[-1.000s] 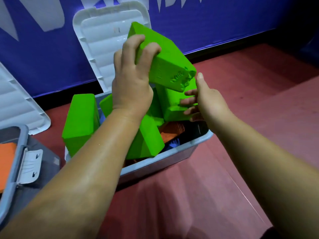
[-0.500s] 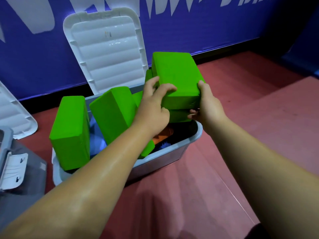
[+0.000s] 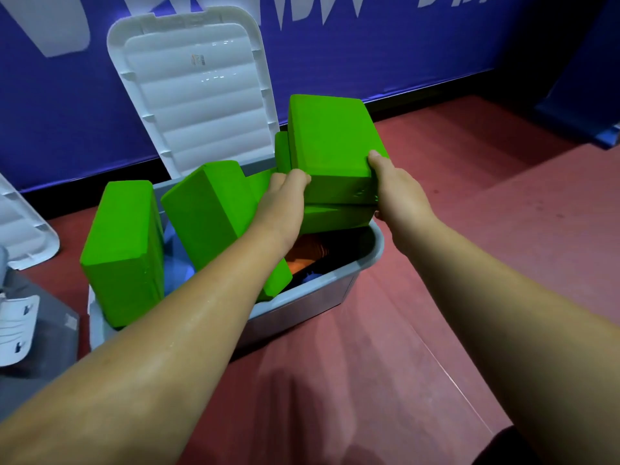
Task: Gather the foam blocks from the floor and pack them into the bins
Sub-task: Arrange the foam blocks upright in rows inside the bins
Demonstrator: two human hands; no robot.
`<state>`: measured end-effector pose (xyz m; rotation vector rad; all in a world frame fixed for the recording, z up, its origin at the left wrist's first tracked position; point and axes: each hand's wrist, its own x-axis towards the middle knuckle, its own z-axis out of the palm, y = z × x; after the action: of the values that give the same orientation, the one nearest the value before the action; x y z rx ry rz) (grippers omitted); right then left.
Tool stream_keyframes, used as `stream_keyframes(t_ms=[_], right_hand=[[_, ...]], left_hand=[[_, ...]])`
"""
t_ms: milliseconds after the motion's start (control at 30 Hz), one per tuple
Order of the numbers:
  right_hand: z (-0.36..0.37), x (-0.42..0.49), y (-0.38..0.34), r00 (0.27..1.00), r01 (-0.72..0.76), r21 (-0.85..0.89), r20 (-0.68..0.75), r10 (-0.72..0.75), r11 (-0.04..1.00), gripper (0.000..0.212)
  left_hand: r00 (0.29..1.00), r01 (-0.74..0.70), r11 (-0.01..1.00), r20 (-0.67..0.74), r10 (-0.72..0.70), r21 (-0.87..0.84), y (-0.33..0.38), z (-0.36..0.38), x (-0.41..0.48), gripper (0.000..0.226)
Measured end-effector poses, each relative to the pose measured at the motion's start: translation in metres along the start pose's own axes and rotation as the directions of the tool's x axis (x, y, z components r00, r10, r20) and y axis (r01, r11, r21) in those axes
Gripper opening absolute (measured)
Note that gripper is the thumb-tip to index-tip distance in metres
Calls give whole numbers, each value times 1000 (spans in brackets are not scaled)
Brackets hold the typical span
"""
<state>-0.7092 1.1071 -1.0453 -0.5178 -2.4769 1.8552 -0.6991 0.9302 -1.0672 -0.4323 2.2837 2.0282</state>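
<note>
A grey bin (image 3: 335, 286) on the red floor holds several green foam blocks. The top green block (image 3: 328, 142) lies flat on another green block (image 3: 335, 214) at the bin's right end. My left hand (image 3: 285, 203) grips the top block's near left corner, and my right hand (image 3: 392, 186) grips its near right corner. Two more green blocks stand on end in the bin: the tilted middle block (image 3: 208, 209) and the left block (image 3: 124, 250). Orange and blue pieces show beneath them.
The bin's white lid (image 3: 198, 88) leans against the blue wall behind it. A second grey bin (image 3: 40, 330) with a white latch sits at the left edge, with another white lid (image 3: 23, 229) behind it. Red floor stretches right and forward.
The top green block has gone from tilted in the air down onto the stack at the bin's right end. Both hands have settled on its near corners.
</note>
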Motion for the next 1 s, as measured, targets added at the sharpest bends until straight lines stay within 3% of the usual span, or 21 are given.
stream_keyframes(t_ms=[167, 267, 333, 433, 633, 833, 1000], right_hand=[[-14, -9, 0, 993, 37, -68, -108, -44, 997, 60], [-20, -18, 9, 995, 32, -146, -88, -46, 989, 60], [-23, -25, 15, 999, 2, -197, -44, -11, 980, 61], [-25, -32, 21, 1000, -7, -246, -16, 3, 969, 64], [-29, -35, 21, 1000, -2, -288, 7, 4, 958, 65], [-22, -27, -2, 982, 66, -338, -143, -120, 939, 72], [-14, -31, -23, 938, 122, -461, -235, -253, 879, 75]], left_hand=[[992, 79, 966, 120, -51, -246, -4, 8, 0, 53], [990, 87, 982, 124, -66, -170, -43, 9, 37, 87], [985, 115, 984, 145, -94, -138, -75, 9, 73, 94], [986, 123, 992, 113, -119, -23, -44, 5, 43, 78], [993, 51, 994, 101, -61, 96, 4, 3, -10, 71], [996, -86, 969, 52, 76, 233, 22, -6, -17, 31], [988, -152, 945, 57, 142, 288, 22, -22, -17, 26]])
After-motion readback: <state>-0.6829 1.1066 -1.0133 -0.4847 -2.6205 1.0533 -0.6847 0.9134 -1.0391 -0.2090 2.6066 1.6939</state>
